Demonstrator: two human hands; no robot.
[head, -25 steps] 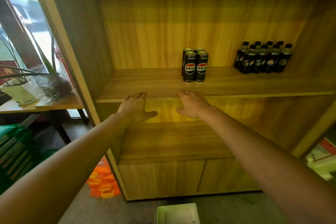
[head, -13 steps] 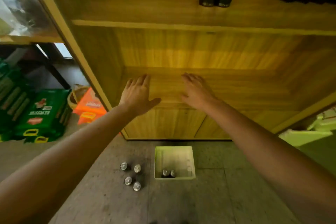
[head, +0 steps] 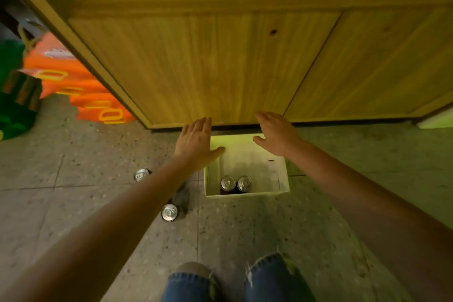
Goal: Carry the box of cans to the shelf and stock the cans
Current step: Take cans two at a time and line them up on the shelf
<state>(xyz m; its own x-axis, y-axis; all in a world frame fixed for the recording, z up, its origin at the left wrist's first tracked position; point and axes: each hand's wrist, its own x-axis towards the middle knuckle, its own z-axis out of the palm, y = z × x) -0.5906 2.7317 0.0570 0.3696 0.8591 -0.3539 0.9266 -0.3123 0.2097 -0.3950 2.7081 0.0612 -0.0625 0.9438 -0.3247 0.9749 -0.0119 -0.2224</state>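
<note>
A white open box (head: 279, 174) sits on the floor right in front of the wooden cabinet (head: 220, 61). Two upright cans (head: 235, 183) stand inside it by the near wall. On the floor left of the box stand more cans: one (head: 141, 175) further left, one (head: 169, 212) nearer me, others hidden under my left forearm. My left hand (head: 196, 141) hovers over the box's far left corner, fingers spread, holding nothing. My right hand (head: 274, 135) hovers over its far right side, also empty and spread.
Orange packs (head: 81, 91) and green packs (head: 12, 95) are stacked on the floor to the left of the cabinet. My knees in blue jeans (head: 235, 282) show at the bottom edge. Speckled floor tiles lie all around the box.
My view has tipped down from the shelf with cans and bottles to the floor. Both hands dropped from the shelf edge to just above the box.
</note>
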